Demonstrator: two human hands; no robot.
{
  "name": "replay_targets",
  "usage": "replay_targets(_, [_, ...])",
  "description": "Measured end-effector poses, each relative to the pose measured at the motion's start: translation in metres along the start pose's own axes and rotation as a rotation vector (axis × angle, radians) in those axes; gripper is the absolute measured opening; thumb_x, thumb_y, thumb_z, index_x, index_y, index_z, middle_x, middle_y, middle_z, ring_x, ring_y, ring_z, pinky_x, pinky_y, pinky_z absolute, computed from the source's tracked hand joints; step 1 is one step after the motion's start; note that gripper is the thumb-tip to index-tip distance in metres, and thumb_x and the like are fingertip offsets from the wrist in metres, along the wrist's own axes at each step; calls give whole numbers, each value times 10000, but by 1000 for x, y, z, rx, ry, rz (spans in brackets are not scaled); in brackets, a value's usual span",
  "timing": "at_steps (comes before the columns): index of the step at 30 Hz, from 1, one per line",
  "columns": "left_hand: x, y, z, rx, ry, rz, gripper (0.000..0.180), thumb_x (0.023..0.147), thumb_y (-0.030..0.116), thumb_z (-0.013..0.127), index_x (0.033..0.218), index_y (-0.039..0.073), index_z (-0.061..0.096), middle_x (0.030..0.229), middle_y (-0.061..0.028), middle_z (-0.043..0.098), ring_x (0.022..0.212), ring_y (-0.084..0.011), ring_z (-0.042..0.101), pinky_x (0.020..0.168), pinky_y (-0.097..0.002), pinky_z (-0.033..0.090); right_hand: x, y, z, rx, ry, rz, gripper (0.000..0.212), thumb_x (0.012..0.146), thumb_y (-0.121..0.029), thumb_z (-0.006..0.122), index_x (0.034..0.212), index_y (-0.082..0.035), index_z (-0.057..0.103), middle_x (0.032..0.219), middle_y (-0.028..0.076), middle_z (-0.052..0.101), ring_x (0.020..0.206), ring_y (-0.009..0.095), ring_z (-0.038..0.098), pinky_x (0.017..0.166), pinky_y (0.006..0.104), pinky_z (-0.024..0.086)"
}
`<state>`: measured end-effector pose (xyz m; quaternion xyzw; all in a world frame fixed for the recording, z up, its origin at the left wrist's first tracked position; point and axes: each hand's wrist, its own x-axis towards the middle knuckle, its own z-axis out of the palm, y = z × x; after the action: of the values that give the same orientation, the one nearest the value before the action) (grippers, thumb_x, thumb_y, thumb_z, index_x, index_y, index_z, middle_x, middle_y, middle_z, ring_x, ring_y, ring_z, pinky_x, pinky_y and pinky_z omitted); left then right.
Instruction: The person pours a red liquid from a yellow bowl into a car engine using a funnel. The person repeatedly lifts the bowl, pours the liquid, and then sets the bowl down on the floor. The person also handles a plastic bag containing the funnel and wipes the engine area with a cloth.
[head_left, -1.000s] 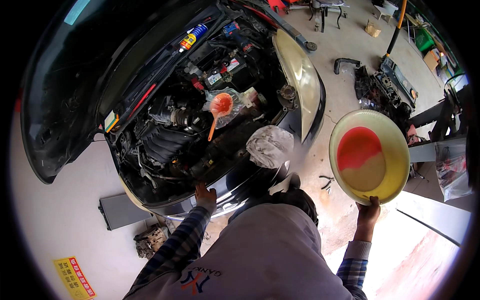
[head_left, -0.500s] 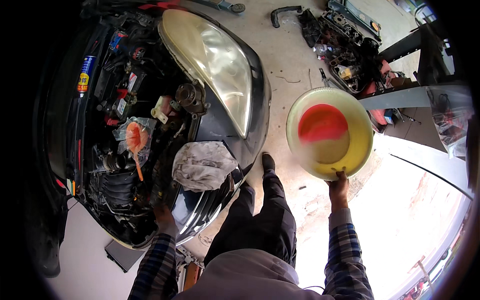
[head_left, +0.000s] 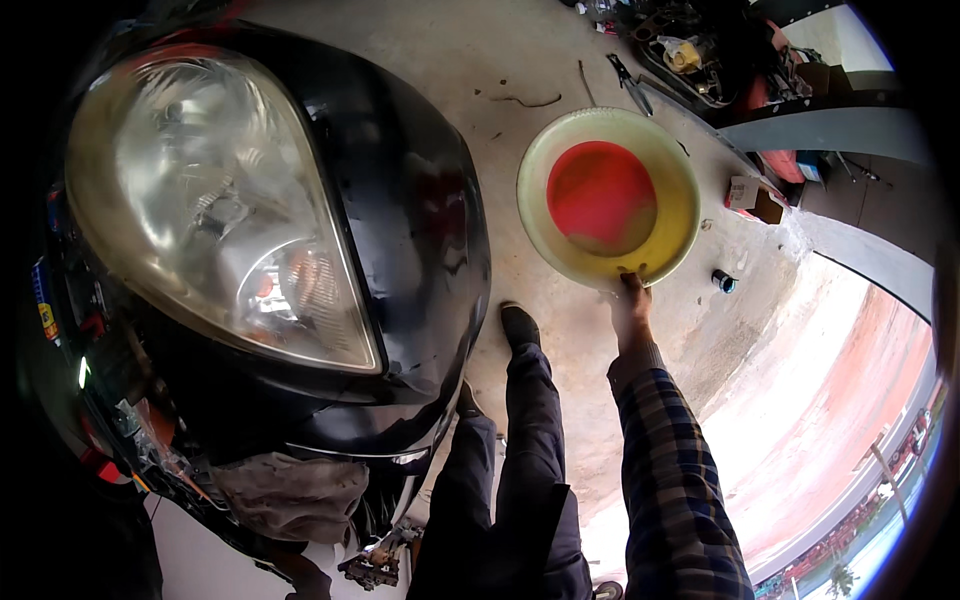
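My right hand (head_left: pixel 633 305) is closed on the near rim of a round pale yellow-green basin (head_left: pixel 678 215), thumb over the inside. A red patch (head_left: pixel 600 192) covers most of the basin's bottom; whether it is liquid or a reflection I cannot make out. The basin is held above the floor, right of the black car's front corner. At the lower edge, under a crumpled grey cloth (head_left: pixel 290 497) on the car's front, a dark shape may be my left hand (head_left: pixel 308 578); its fingers do not show.
The car's big clouded headlight (head_left: pixel 215 205) fills the left side, with the black bumper (head_left: pixel 430 210) beside it. Pliers (head_left: pixel 630 85) and engine parts (head_left: pixel 690 50) lie at the far right. An opened small box (head_left: pixel 755 200) and a dark can (head_left: pixel 723 281) sit on the floor.
My view has shifted close over the headlight, and the engine bay has mostly left the picture. The basin stays in my right hand. My left hand has dropped to the lower edge, almost out of sight.
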<state>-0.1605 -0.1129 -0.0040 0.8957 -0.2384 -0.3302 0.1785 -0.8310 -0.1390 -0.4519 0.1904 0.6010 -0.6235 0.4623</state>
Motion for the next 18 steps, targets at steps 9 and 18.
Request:
replay_targets(9, [74,31,74,411,195,96,541,1034,429,354,1420,64,458,1400,-106,513,1225,-253,530,1059,-381,396,121,55,32,-5,-5,-8,522,855,-170,548,1346,-59,408,1214,158,577,1005,329,654,791,476,614])
replay_targets(18, [96,40,92,517,261,131,499,1027,379,381,1393,52,473,1365,-125,528,1220,-275,527,1059,-393,392,164,73,40,-55,-56,-29,515,886,-191,579,1345,-36,408,1202,177,591,989,330,666,750,461,622])
